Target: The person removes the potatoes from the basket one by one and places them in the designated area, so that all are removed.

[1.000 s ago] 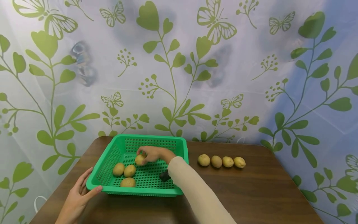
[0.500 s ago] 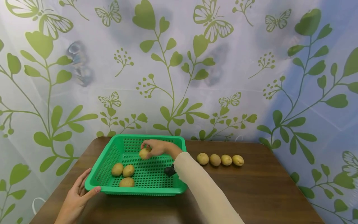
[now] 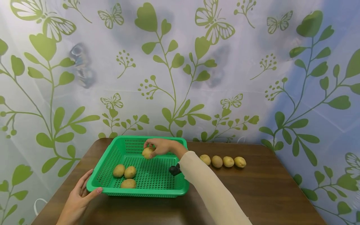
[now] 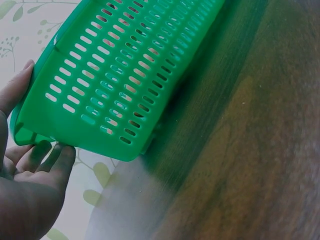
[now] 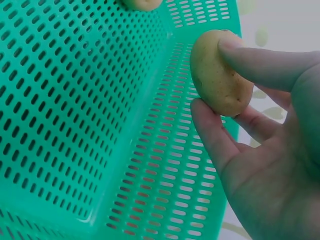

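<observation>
Landmark: the green basket (image 3: 137, 191), standing on the dark wood-grain table (image 3: 239, 193).

Right hand (image 3: 161, 146): reaches into the basket, near its far wall. Your thumb and fingers pinch one potato (image 5: 218, 75); in the right wrist view your thumb lies on one face, your fingertips (image 5: 202, 109) along the opposite side. The potato is held above the basket's floor, with the perforated wall behind it. Your arm, in a cream sleeve (image 3: 213, 187), crosses over the basket's right side; a small black device (image 3: 175, 169) shows at the wrist, inside the basket's outline.

Left hand (image 3: 76, 197): grips the basket at its near left corner. The left wrist view shows your thumb on the rim's outer face and your other fingers curled under its edge.

Basket contents, left part: two potatoes side by side (image 3: 124, 171), plus a third potato (image 3: 128, 183) in front of them, beside the near wall, its lower edge hidden by the rim.

Right of the basket: four potatoes in a row (image 3: 223, 161) on the table, set close together.

Behind the basket: a pale curtain (image 3: 168, 84) printed with green leaves and butterflies.
</observation>
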{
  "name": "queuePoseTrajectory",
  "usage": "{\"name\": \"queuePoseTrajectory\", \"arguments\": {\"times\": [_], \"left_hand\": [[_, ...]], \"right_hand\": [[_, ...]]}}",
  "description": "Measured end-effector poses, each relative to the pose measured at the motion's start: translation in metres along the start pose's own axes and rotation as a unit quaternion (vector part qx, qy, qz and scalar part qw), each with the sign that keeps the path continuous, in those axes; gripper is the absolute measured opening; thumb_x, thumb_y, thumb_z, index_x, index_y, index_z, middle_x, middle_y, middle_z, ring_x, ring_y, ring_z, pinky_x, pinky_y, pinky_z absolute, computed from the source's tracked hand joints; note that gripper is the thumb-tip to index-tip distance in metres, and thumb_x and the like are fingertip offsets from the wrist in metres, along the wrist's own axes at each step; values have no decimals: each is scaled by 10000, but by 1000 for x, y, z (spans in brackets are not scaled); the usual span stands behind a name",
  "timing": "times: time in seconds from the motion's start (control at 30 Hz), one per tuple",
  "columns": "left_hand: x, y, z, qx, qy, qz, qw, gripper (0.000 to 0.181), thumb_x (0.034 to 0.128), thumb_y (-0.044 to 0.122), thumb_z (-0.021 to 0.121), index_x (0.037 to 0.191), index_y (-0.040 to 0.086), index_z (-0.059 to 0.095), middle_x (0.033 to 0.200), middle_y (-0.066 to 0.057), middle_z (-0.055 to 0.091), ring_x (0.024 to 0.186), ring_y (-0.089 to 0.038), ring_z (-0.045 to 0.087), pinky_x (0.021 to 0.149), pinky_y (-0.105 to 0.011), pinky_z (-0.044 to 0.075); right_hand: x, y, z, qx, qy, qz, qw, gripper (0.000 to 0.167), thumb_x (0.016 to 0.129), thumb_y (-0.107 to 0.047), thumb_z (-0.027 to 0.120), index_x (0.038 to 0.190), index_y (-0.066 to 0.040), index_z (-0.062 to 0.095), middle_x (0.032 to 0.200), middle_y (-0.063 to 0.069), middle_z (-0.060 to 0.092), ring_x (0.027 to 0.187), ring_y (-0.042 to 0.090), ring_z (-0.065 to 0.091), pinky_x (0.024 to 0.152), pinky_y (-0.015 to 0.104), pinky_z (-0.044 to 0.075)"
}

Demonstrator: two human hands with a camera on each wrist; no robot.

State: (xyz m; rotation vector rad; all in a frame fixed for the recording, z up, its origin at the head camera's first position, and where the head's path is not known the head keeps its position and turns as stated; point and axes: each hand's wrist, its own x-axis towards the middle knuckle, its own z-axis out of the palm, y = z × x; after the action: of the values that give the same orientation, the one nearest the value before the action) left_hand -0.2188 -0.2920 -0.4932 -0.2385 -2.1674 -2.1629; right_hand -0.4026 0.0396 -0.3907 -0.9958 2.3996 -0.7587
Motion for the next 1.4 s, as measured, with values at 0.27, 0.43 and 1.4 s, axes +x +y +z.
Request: {"name": "queuePoseTrajectory", "arguments": {"times": [0.27,0.43,1.4], "left_hand": [[1,0,2,9,24,-12,10000,773,1035,-4,618,1654,140,179,1444,214,442,1230,101,505,906,-133,502],[2,-1,2,74,28,11,10000,763,1036,-8,613,1650,144,186,1436,219,443,1226,107,504,902,-131,503],[1,-2,-1,192,15,208,9996,781,1020,-44,618,1645,54,160,1408,248,473,1219,119,505,896,-118,499]], "right_hand": [[-12,-4,-7,77,-16,-87,9999,446,981,-127,751,1378,-117,548,1237,38,535,1126,217,527,909,328,479],[-19,-4,-13,-191,81,-130,9997,433,974,-153,763,1359,-129,565,1215,66,534,1072,219,518,876,331,465],[-80,16,-41,-442,331,76,9984,406,996,-131,731,1353,-138,537,1255,79,487,1003,262,519,815,372,446]]}}
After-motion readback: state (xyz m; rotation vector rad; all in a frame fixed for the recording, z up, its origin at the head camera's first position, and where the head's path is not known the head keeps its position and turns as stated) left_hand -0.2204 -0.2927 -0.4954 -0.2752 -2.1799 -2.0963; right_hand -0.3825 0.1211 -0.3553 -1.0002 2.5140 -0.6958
